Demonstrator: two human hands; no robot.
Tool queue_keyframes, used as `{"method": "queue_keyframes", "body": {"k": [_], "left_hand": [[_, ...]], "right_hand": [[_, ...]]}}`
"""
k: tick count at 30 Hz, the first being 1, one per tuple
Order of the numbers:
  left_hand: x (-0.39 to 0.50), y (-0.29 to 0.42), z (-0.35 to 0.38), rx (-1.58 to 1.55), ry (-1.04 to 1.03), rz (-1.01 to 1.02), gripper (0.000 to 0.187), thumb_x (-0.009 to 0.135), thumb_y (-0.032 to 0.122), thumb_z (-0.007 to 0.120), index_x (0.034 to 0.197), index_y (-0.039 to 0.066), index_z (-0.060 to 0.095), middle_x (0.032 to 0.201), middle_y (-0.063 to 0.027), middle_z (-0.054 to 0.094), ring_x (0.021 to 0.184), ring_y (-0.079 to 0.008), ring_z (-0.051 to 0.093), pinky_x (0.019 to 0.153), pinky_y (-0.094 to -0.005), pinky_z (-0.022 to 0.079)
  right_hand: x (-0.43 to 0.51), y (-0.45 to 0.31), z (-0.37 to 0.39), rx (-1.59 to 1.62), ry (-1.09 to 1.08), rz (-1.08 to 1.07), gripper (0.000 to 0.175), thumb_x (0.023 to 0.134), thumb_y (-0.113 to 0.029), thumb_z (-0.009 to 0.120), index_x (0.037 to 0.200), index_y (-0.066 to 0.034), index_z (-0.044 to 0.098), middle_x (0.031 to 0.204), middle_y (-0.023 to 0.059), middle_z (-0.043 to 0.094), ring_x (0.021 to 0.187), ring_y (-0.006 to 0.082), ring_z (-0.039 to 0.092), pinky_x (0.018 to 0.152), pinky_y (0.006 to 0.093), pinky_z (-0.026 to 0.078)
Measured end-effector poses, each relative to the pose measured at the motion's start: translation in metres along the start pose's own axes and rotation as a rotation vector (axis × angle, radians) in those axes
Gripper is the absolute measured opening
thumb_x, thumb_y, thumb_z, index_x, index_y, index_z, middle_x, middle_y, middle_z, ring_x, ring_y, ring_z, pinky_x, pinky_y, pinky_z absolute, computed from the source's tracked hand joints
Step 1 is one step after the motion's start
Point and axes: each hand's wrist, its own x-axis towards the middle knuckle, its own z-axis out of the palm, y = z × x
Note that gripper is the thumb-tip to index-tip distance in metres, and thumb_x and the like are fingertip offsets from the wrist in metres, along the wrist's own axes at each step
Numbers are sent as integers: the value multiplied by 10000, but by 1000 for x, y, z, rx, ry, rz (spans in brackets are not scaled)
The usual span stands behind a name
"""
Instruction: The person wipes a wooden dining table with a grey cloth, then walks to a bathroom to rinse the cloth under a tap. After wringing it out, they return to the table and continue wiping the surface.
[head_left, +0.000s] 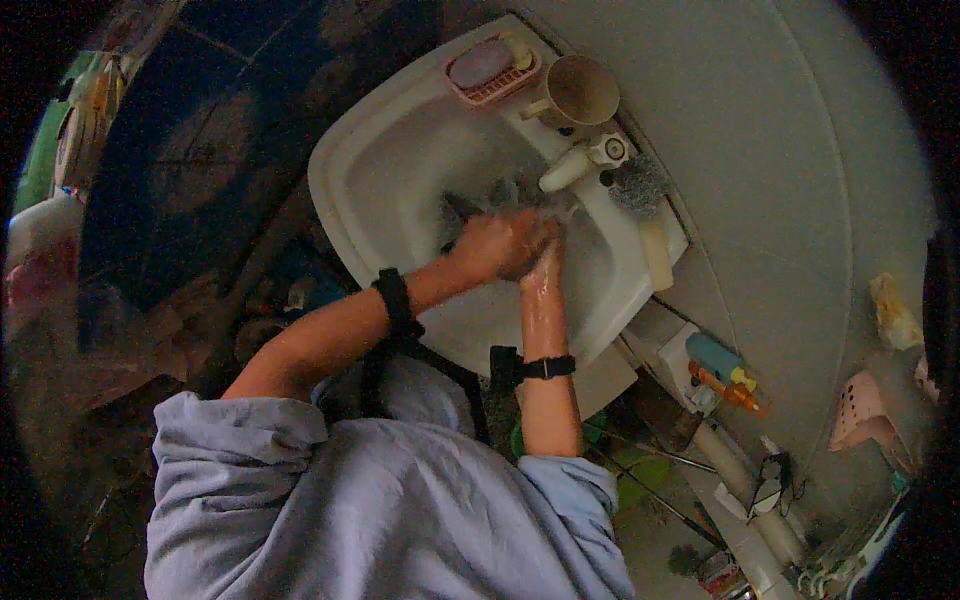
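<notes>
Both hands are together over the basin of a white ceramic washbasin (390, 300), just below the white tap (566, 171). My left hand (499, 244) lies over and against my right hand (546, 238), whose fingers are largely covered. Water glistens on my right wrist and forearm, and blurred grey splashes show beyond the hands. Something dark (461, 206) shows in the basin beside my left hand; its kind is unclear. Whether anything is held between the hands is hidden. A black strap (394, 304) circles the left forearm, and another black strap (551, 367) the right.
On the basin's rim stand a pink soap dish (495, 96) with soap, a beige mug (583, 90), a grey scouring pad (637, 187) and a pale bar-like object (658, 255). Bottles (716, 360) stand at right by the wall (765, 187). Long thin rods (667, 506) lie below.
</notes>
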Motion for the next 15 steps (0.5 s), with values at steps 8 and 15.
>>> {"method": "queue_keyframes", "body": {"k": [8, 15], "left_hand": [[32, -117, 50, -93, 234, -418, 369, 923, 378, 516, 1012, 23, 559, 1065, -235, 617, 878, -394, 642, 698, -503, 512], [-1, -46, 36, -498, -304, 15, 574, 856, 288, 637, 1327, 26, 440, 1253, -227, 546, 1126, -383, 549, 948, -467, 457]], "right_hand": [[-16, 12, -26, -735, 254, -462, 518, 882, -185, 638, 1318, -84, 376, 1145, 102, 524, 1008, 198, 527, 863, 325, 459], [-10, -1, -23, -12, 8, 123, 410, 885, -224, 657, 1229, -77, 491, 1106, 70, 551, 975, 203, 545, 848, 310, 483]]}}
